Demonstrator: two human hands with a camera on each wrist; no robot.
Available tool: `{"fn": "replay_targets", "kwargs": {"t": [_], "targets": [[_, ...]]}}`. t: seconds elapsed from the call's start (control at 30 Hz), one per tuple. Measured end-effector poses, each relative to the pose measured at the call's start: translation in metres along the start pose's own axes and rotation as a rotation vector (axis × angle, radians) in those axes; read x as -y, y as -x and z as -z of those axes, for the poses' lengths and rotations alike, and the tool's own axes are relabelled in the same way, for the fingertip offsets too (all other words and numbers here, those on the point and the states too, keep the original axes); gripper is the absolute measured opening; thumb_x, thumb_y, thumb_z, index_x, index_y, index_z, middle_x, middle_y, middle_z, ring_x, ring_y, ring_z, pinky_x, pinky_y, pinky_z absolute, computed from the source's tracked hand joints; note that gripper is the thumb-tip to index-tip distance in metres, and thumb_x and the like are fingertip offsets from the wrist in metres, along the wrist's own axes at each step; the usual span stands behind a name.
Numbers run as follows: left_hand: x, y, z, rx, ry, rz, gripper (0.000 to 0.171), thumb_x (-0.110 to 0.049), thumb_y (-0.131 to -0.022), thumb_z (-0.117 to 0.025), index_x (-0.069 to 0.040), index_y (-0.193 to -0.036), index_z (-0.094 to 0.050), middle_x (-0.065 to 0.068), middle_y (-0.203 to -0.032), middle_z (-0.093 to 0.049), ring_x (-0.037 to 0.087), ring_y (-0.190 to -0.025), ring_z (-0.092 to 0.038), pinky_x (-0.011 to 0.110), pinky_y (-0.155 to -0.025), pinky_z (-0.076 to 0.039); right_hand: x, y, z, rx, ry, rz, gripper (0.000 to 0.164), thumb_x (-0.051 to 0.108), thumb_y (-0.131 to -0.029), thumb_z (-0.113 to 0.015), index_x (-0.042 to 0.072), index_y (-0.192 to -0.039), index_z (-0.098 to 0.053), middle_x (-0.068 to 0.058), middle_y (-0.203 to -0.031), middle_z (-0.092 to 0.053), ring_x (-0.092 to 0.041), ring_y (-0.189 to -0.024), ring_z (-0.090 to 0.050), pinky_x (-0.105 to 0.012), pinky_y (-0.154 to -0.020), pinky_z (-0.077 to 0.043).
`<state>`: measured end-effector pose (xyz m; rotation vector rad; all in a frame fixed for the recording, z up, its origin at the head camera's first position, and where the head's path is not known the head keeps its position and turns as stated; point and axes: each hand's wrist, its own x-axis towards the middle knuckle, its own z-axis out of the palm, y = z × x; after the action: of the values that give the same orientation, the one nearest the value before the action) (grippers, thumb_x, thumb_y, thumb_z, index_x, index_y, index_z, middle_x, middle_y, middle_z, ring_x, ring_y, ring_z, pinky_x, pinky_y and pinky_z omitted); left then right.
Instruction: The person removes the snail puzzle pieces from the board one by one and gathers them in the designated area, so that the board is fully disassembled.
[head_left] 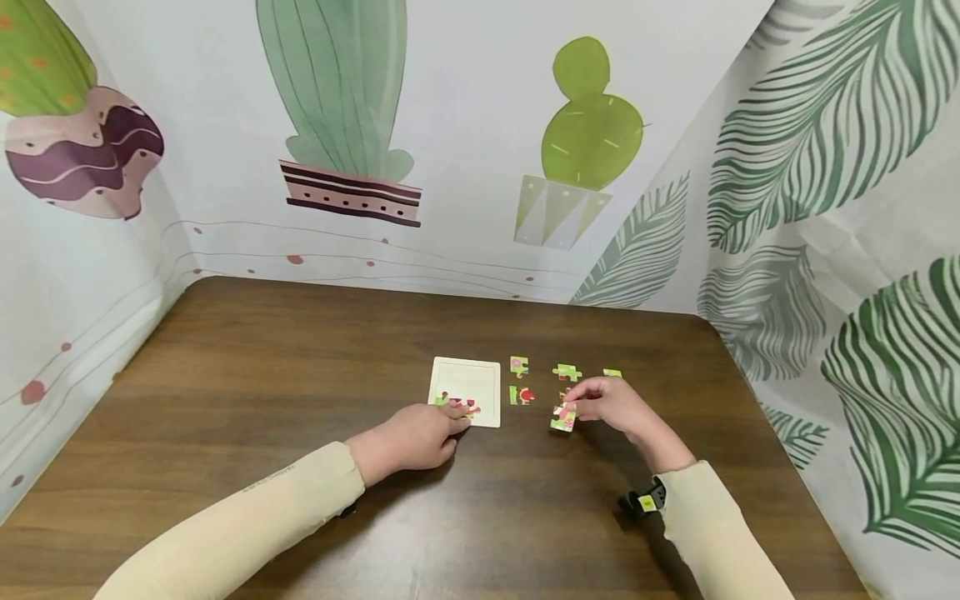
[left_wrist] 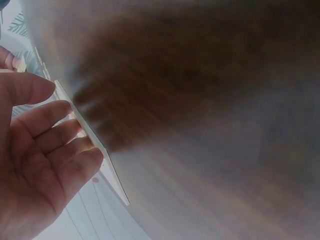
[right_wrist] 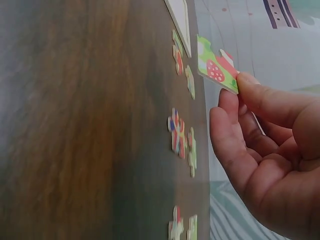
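Note:
My right hand (head_left: 613, 406) pinches a jigsaw piece (head_left: 562, 418) between thumb and fingertips, raised off the table. In the right wrist view this jigsaw piece (right_wrist: 216, 70) is green with a red patch dotted in white. The fingers of my left hand (head_left: 415, 437) lie extended over the lower part of a square cream puzzle tray (head_left: 487, 379). Some colourful pieces (head_left: 445, 399) sit in that tray's lower left, partly covered by the fingertips. From the left wrist, the fingers of the left hand (left_wrist: 55, 150) look slightly bent along the tray's edge (left_wrist: 117, 182).
Right of the tray, loose pieces lie on the brown wooden table (head_left: 337, 350): one with a pink spot (head_left: 517, 365), one with a red figure (head_left: 525, 396), a green one (head_left: 567, 372), and another (head_left: 612, 372) partly behind the right hand. A cactus-print wall covering (head_left: 465, 167) stands behind.

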<state>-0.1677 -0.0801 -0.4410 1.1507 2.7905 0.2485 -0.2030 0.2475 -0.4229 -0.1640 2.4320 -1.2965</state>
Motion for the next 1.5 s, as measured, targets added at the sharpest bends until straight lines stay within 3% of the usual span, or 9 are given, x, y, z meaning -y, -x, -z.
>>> {"fn": "replay_targets", "kwargs": {"t": [0.23,0.57,0.87,1.03,1.33,1.5], "targets": [[-0.001,0.0,0.0,-0.041,-0.032,-0.037,0.037,-0.012,-0.093,-0.061,-0.006,-0.128,-0.072,0.011,-0.137,-0.07,0.024,-0.127,-0.068,0.038,-0.094,-0.059,-0.008,0.011,0.007,-0.004,0.003,-0.004,0.022,0.004,-0.093,-0.071,-0.013,-0.106,-0.071,-0.002,-0.09,-0.074,-0.013,-0.08,-0.07,-0.036,-0.08,-0.063],[-0.001,0.0,-0.001,-0.042,-0.038,-0.027,0.038,-0.011,-0.093,-0.061,-0.007,-0.129,-0.071,0.012,-0.136,-0.07,0.024,-0.127,-0.068,0.04,-0.092,-0.059,-0.02,0.023,0.018,0.007,0.01,-0.028,0.022,0.004,-0.094,-0.069,-0.014,-0.108,-0.069,0.003,-0.087,-0.07,-0.01,-0.08,-0.067,-0.03,-0.077,-0.061],[-0.001,0.0,-0.001,-0.05,-0.045,-0.035,0.038,-0.011,-0.092,-0.061,-0.007,-0.129,-0.072,0.01,-0.138,-0.069,0.024,-0.126,-0.068,0.039,-0.092,-0.059,-0.029,0.036,0.03,-0.001,0.037,-0.071,0.023,0.006,-0.095,-0.07,-0.013,-0.107,-0.07,-0.006,-0.098,-0.073,-0.01,-0.082,-0.067,-0.034,-0.081,-0.063],[-0.001,0.0,-0.002,-0.044,-0.034,-0.03,0.039,-0.011,-0.092,-0.061,-0.007,-0.129,-0.072,0.01,-0.138,-0.069,0.025,-0.126,-0.068,0.04,-0.093,-0.059,-0.031,0.042,0.036,0.007,0.045,-0.052,0.024,0.004,-0.095,-0.068,-0.016,-0.108,-0.068,-0.008,-0.1,-0.074,-0.006,-0.08,-0.066,-0.032,-0.08,-0.062],[0.0,0.001,-0.003,-0.055,-0.043,-0.027,0.038,-0.012,-0.091,-0.062,-0.008,-0.128,-0.073,0.009,-0.136,-0.07,0.025,-0.124,-0.069,0.039,-0.092,-0.06,-0.035,0.046,0.045,0.026,0.051,-0.092,0.027,0.006,-0.096,-0.067,-0.017,-0.11,-0.066,0.002,-0.09,-0.071,-0.005,-0.08,-0.065,-0.035,-0.083,-0.063],[0.001,0.001,-0.002,-0.054,-0.041,-0.024,0.038,-0.012,-0.091,-0.062,-0.008,-0.128,-0.073,0.008,-0.137,-0.07,0.024,-0.124,-0.069,0.039,-0.092,-0.06,-0.041,0.044,0.05,0.054,0.061,-0.099,0.027,0.005,-0.096,-0.067,-0.018,-0.11,-0.066,0.003,-0.089,-0.071,-0.004,-0.08,-0.065,-0.03,-0.08,-0.061]]}}
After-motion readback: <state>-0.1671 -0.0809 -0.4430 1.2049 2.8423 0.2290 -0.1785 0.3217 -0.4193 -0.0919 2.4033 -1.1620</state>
